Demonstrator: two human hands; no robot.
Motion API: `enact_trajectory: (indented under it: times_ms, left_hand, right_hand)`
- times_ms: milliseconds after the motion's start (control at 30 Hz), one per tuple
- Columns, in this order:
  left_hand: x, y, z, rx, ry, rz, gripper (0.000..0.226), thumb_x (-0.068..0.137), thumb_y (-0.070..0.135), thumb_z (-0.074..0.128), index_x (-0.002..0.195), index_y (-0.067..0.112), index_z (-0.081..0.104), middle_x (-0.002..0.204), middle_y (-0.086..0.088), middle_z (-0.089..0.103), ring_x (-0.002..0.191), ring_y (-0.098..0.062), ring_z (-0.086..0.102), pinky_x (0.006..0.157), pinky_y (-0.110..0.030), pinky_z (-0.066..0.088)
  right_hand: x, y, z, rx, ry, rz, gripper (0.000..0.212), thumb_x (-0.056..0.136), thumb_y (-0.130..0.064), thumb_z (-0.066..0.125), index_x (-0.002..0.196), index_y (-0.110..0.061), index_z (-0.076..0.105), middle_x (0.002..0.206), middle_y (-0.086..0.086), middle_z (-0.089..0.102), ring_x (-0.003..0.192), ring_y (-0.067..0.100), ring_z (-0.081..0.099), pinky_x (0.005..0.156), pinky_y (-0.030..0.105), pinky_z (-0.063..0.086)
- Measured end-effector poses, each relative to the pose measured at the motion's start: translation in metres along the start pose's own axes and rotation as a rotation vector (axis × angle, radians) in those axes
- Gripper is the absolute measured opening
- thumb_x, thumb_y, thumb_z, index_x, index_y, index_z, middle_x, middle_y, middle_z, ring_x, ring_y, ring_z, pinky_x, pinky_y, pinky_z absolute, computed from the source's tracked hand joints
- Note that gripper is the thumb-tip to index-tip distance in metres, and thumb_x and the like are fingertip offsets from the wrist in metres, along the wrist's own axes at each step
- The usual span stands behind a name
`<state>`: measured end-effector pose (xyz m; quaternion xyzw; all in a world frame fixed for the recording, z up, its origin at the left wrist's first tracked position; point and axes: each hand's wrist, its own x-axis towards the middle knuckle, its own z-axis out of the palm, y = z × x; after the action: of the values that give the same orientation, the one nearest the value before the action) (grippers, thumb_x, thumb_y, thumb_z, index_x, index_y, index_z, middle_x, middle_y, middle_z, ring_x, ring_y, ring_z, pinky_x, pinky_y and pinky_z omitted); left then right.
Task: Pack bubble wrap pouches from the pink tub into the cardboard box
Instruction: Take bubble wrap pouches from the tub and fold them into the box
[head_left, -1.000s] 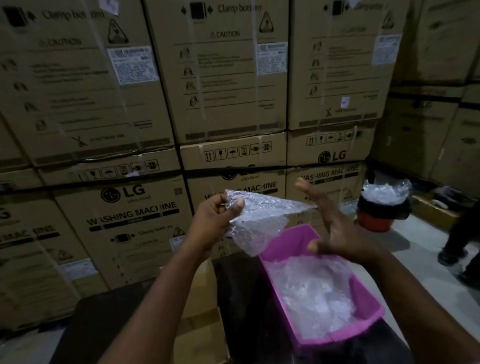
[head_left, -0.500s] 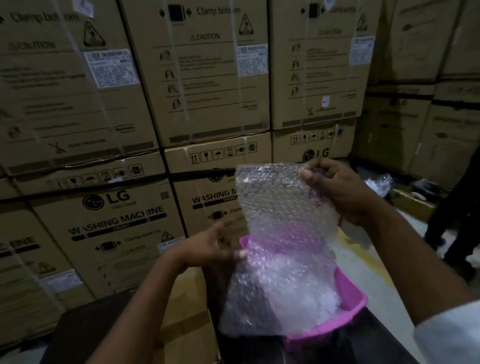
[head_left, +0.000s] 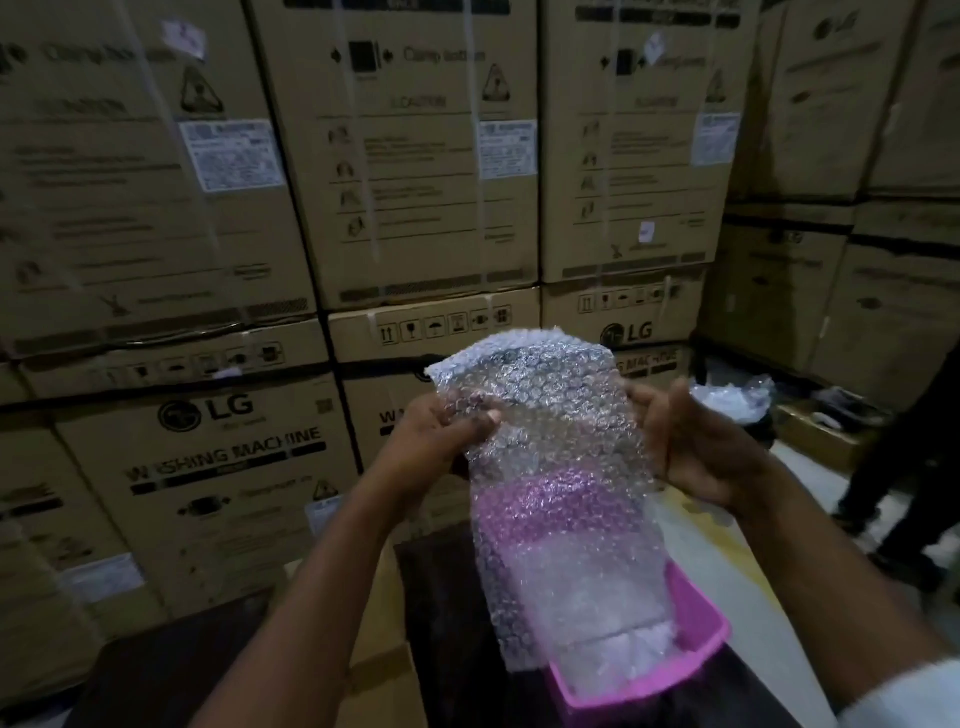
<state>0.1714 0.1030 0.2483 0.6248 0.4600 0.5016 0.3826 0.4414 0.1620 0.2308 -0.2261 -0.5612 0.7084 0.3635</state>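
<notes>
Dim warehouse light, warm brown cast; source not in view. Clear bubble-wrap pouch (head_left: 550, 467) catches small speckled highlights and is the brightest thing. Stacked brown cardboard cartons (head_left: 415, 156) blurred, print smeared, edges bowed by wide-angle lens. Lower corners fall to near black. Grainy shadows along the dark tabletop (head_left: 452, 649).

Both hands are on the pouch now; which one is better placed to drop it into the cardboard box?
Left, probably. The left hand grips the pouch on the side where the cardboard box sits; the right hand is over the pink tub.
</notes>
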Motion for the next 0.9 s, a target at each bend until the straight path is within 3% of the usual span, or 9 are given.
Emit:
enact_trajectory:
  times_ms: [167,267,400,467,600,667,800,867,900]
  left_hand:
    - [-0.008,0.009,-0.006,-0.005,-0.082,-0.041,0.014,0.09,0.033,0.063,0.1,0.023,0.059,0.077,0.011,0.065,0.063,0.0,0.061,0.056,-0.017,0.048]
    - [-0.014,0.006,-0.007,0.018,-0.151,-0.041,0.023,0.081,0.032,0.067,0.094,0.016,0.056,0.068,0.009,0.063,0.059,-0.005,0.059,0.052,-0.017,0.046]
    - [-0.015,0.007,-0.017,-0.028,-0.123,0.032,0.027,0.084,0.019,0.065,0.108,0.006,0.063,0.077,0.003,0.066,0.072,-0.016,0.061,0.062,-0.024,0.051]
    - [-0.015,0.013,-0.024,0.061,-0.189,0.086,0.022,0.088,0.019,0.063,0.106,0.007,0.066,0.074,0.003,0.066,0.069,-0.014,0.06,0.062,-0.024,0.049]
    - [-0.019,0.041,-0.034,0.227,-0.261,0.262,0.013,0.088,0.021,0.066,0.093,0.031,0.072,0.084,0.006,0.069,0.075,-0.008,0.064,0.065,-0.021,0.051]
    - [-0.028,0.066,-0.041,0.202,-0.354,0.375,0.017,0.086,0.022,0.066,0.095,0.036,0.072,0.097,0.013,0.071,0.089,-0.006,0.067,0.074,-0.02,0.054]
    - [-0.035,0.095,-0.058,0.341,-0.456,0.481,0.019,0.092,0.013,0.055,0.1,0.015,0.072,0.104,0.002,0.071,0.099,-0.019,0.067,0.081,-0.032,0.055]
    - [-0.032,0.096,-0.063,0.35,-0.418,0.451,0.022,0.089,0.0,0.051,0.087,0.004,0.073,0.092,-0.011,0.068,0.086,-0.025,0.066,0.072,-0.042,0.055]
    - [-0.03,0.096,-0.065,0.337,-0.39,0.434,0.024,0.085,-0.003,0.049,0.083,0.003,0.073,0.087,-0.013,0.068,0.081,-0.024,0.065,0.069,-0.039,0.054]
  right_hand:
    - [0.017,0.019,0.018,-0.195,0.266,-0.021,0.059,0.075,-0.023,0.076,0.128,-0.013,0.054,0.125,0.021,0.061,0.118,0.043,0.055,0.103,0.06,0.04]
    - [0.022,0.018,0.026,-0.167,0.299,-0.088,0.06,0.076,-0.025,0.076,0.131,-0.018,0.052,0.125,0.015,0.063,0.118,0.039,0.057,0.102,0.061,0.041]
    - [0.022,0.008,0.029,-0.102,0.233,-0.106,0.05,0.079,-0.016,0.071,0.126,-0.008,0.056,0.129,0.031,0.052,0.114,0.045,0.052,0.104,0.065,0.031]
    - [0.023,0.0,0.034,-0.149,0.184,-0.123,0.048,0.078,-0.016,0.069,0.124,-0.007,0.057,0.123,0.031,0.055,0.107,0.039,0.052,0.099,0.059,0.04]
    - [0.013,-0.023,0.043,-0.292,0.04,-0.327,0.02,0.085,-0.011,0.065,0.102,-0.017,0.074,0.097,0.01,0.069,0.089,0.028,0.061,0.075,0.03,0.054]
    - [-0.004,-0.042,0.053,-0.332,-0.046,-0.397,0.02,0.086,-0.013,0.061,0.088,-0.025,0.077,0.087,-0.004,0.074,0.079,0.011,0.068,0.069,0.021,0.056]
    - [-0.025,-0.076,0.07,-0.533,-0.231,-0.42,0.007,0.082,-0.037,0.07,0.086,-0.034,0.075,0.087,-0.014,0.072,0.081,0.0,0.067,0.072,0.017,0.054]
    - [-0.027,-0.084,0.065,-0.639,-0.197,-0.429,0.011,0.071,-0.024,0.08,0.081,-0.029,0.077,0.086,-0.007,0.072,0.081,0.005,0.068,0.07,0.021,0.056]
    - [-0.023,-0.086,0.061,-0.707,-0.181,-0.464,0.02,0.076,-0.007,0.071,0.086,-0.023,0.077,0.093,-0.001,0.071,0.087,0.011,0.068,0.073,0.026,0.057]
